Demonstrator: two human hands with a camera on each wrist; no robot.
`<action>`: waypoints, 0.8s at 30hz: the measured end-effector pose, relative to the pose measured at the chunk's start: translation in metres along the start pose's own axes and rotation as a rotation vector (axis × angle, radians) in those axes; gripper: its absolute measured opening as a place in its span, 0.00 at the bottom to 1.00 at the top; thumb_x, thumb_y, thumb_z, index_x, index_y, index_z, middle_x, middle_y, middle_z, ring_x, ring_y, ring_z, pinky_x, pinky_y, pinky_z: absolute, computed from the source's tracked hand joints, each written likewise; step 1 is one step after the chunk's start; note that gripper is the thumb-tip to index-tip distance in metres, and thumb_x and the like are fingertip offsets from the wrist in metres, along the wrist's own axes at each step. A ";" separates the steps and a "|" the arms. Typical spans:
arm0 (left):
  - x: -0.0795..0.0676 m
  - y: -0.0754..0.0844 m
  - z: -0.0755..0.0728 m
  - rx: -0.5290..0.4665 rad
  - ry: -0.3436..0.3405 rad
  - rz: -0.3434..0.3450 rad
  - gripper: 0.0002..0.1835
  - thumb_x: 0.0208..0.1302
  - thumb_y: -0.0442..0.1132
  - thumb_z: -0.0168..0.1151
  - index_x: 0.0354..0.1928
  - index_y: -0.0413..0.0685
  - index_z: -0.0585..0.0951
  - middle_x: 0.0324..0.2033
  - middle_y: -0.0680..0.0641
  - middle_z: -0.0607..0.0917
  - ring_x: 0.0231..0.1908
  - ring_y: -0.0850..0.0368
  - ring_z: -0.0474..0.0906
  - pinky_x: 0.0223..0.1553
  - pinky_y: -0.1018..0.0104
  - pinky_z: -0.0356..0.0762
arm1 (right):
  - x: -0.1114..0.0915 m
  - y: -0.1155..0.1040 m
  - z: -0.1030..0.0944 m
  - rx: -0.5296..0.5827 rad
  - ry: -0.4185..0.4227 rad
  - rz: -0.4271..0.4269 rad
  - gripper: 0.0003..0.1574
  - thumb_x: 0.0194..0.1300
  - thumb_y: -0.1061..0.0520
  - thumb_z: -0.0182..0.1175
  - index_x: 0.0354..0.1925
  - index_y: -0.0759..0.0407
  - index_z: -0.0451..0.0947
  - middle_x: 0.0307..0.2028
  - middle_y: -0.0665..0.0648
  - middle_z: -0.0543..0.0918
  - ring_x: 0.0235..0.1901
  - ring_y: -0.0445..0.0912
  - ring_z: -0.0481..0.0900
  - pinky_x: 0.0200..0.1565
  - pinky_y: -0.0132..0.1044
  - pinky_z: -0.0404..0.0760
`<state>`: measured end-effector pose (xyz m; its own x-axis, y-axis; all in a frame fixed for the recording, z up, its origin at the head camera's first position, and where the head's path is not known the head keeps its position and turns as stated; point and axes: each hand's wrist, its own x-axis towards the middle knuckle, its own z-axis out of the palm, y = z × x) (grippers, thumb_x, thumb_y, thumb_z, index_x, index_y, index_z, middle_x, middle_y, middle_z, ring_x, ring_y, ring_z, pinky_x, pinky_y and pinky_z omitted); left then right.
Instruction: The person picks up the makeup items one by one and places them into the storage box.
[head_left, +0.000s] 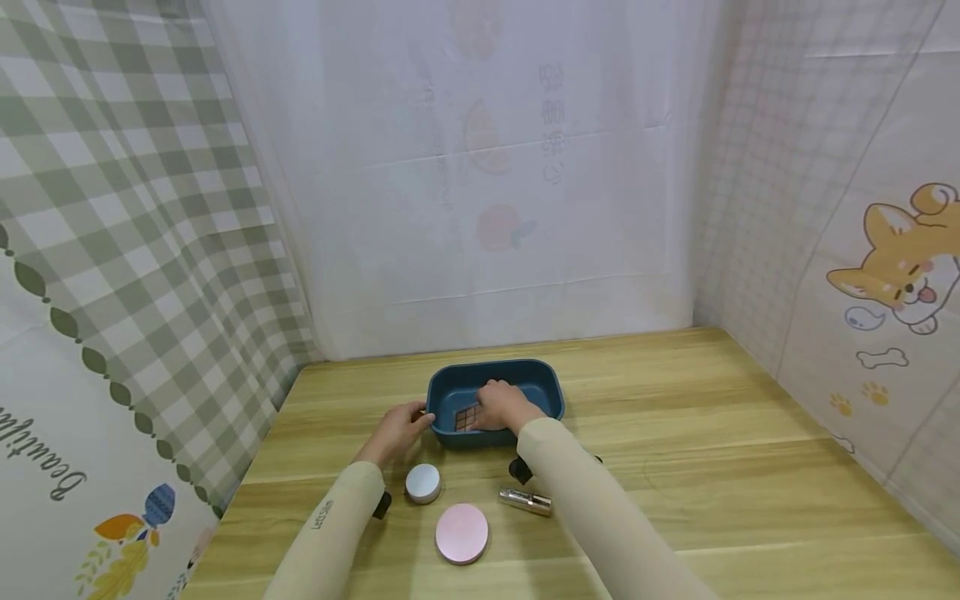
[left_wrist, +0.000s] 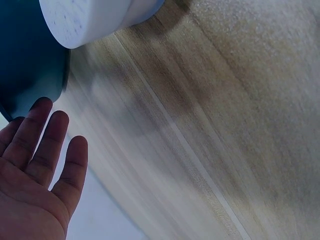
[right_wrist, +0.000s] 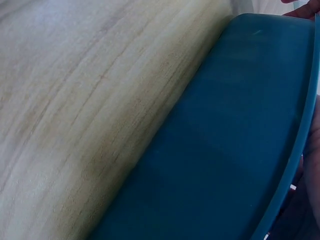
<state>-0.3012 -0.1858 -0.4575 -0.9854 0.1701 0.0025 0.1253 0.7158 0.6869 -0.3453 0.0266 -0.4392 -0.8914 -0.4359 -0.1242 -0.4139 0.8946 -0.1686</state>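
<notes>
A dark blue rectangular basin [head_left: 465, 440] stands toward the back of the table. My right hand [head_left: 504, 406] reaches down inside it and holds a flat brown eyeshadow palette [head_left: 466, 418] divided into squares. The sleeve and wrist cross the front rim, and the basin's wall hides most of this hand in the right wrist view. At the basin's left end, my left hand [head_left: 397, 432] touches the rim with its fingertips. Seen from the left wrist, its fingers [left_wrist: 70, 167] are extended and slightly spread.
Just in front of the basin sits a small white round jar [head_left: 423, 483]. Nearer to me lies a pink round compact [head_left: 462, 533], with a lip gloss tube [head_left: 527, 502] to its right beside the right sleeve. Curtains [head_left: 487, 250] surround the wooden table [head_left: 675, 467].
</notes>
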 end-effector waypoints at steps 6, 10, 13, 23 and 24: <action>0.000 0.001 0.000 -0.007 0.003 0.013 0.18 0.74 0.39 0.56 0.58 0.34 0.78 0.44 0.42 0.84 0.46 0.48 0.80 0.50 0.49 0.77 | 0.004 -0.002 0.003 0.039 -0.041 -0.003 0.31 0.62 0.43 0.69 0.56 0.60 0.81 0.54 0.60 0.80 0.56 0.54 0.77 0.57 0.47 0.76; 0.001 0.001 0.000 -0.005 -0.006 0.017 0.18 0.75 0.39 0.55 0.59 0.34 0.78 0.46 0.42 0.84 0.46 0.48 0.80 0.49 0.49 0.77 | 0.006 -0.002 0.005 0.075 -0.050 -0.012 0.25 0.63 0.44 0.68 0.50 0.59 0.83 0.49 0.58 0.83 0.51 0.53 0.80 0.55 0.46 0.77; 0.002 0.001 0.001 -0.010 -0.012 0.015 0.18 0.75 0.39 0.55 0.59 0.34 0.78 0.46 0.42 0.84 0.47 0.48 0.80 0.50 0.49 0.77 | 0.004 -0.001 0.006 0.105 -0.048 -0.017 0.24 0.64 0.44 0.68 0.49 0.59 0.83 0.45 0.56 0.84 0.49 0.52 0.80 0.53 0.46 0.78; 0.002 0.000 0.001 0.001 0.004 0.008 0.18 0.75 0.39 0.55 0.59 0.34 0.78 0.45 0.42 0.84 0.46 0.48 0.79 0.50 0.49 0.77 | -0.003 0.004 -0.003 0.163 -0.048 -0.026 0.33 0.67 0.42 0.64 0.62 0.61 0.77 0.60 0.59 0.79 0.62 0.56 0.73 0.62 0.50 0.71; 0.002 0.000 0.001 0.003 0.003 0.005 0.18 0.75 0.39 0.55 0.59 0.34 0.78 0.45 0.42 0.84 0.46 0.48 0.79 0.50 0.49 0.77 | -0.004 0.005 -0.005 0.165 -0.047 -0.026 0.33 0.68 0.43 0.64 0.62 0.61 0.77 0.60 0.59 0.79 0.62 0.56 0.73 0.62 0.50 0.71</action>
<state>-0.3029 -0.1846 -0.4585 -0.9852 0.1712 0.0082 0.1303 0.7169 0.6849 -0.3450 0.0333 -0.4351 -0.8695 -0.4662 -0.1631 -0.3972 0.8563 -0.3302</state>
